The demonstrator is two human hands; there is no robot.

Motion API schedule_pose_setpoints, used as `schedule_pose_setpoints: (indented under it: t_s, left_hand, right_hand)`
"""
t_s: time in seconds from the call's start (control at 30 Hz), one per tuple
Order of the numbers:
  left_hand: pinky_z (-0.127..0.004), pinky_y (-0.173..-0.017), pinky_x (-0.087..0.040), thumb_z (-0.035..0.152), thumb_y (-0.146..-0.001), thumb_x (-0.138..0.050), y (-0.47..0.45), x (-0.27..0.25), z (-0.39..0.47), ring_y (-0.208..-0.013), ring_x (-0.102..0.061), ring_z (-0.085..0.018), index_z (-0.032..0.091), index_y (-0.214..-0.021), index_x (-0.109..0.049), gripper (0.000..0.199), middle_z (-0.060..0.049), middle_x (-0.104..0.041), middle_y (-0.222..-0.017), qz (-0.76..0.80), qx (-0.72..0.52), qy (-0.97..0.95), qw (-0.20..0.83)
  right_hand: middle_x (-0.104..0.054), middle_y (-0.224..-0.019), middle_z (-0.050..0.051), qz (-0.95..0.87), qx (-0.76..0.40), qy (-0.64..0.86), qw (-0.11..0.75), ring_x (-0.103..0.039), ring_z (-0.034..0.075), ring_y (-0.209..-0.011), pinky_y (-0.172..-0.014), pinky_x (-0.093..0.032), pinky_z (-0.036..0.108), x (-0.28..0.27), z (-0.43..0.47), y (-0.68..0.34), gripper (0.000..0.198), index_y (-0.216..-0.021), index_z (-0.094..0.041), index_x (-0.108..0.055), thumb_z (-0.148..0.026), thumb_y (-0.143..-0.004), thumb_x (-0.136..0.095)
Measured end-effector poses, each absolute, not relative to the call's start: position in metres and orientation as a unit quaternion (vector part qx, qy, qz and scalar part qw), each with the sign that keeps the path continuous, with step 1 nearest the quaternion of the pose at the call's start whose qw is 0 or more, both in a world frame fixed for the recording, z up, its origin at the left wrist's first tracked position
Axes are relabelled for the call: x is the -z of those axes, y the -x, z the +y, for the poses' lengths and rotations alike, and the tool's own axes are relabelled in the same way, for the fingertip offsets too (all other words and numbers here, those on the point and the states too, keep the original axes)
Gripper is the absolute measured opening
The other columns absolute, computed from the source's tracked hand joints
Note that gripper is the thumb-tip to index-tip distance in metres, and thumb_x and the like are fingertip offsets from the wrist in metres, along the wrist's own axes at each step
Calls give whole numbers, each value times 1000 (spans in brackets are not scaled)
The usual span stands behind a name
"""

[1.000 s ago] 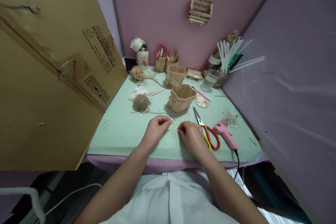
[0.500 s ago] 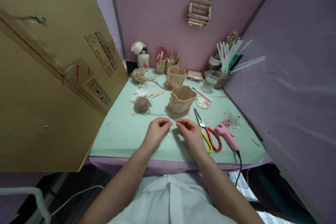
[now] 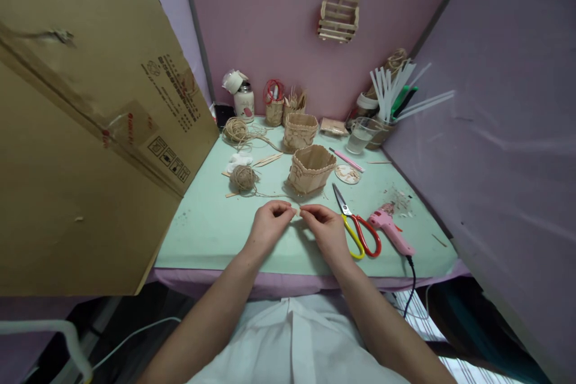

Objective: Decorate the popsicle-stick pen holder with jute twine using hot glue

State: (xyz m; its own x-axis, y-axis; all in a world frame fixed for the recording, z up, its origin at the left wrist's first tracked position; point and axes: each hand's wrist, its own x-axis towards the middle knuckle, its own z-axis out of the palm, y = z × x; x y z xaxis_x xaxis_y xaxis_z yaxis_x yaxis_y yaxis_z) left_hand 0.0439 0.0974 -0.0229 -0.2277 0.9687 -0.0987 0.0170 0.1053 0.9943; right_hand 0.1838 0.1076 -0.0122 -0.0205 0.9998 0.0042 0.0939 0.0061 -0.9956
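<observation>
Your left hand (image 3: 269, 227) and right hand (image 3: 327, 230) have fingers pinched on a tiny pale scrap (image 3: 297, 212), likely light and fragile, best held by its edges.

Held a tiny pale piece (image 3: 296, 212) between left hand (image 3: 269, 225) and right hand (image 3: 327, 231), left of the scissors (image 3: 346, 212).

A small pale piece (image 3: 297, 212) sits between left grip (image 3: 267, 227) and right grip (image 3: 328, 231).
</observation>
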Motion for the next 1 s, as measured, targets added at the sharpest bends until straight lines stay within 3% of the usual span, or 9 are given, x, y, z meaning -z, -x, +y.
schedule_pose_setpoints:
  t_s: [1.0]
  left_hand:
    - [-34,-90,-45,34,-72,-67,-43,26,99,-92,-64,-21,16,-67,-70,18,-9,-70,-108,583,-512,-441,451]
  right_hand:
    - [-74,-76,5,-529,-482,513,475,-63,18,-70,-67,-50,31,12,108,-184,20,-78,-17,-76,-34,-69,-72]
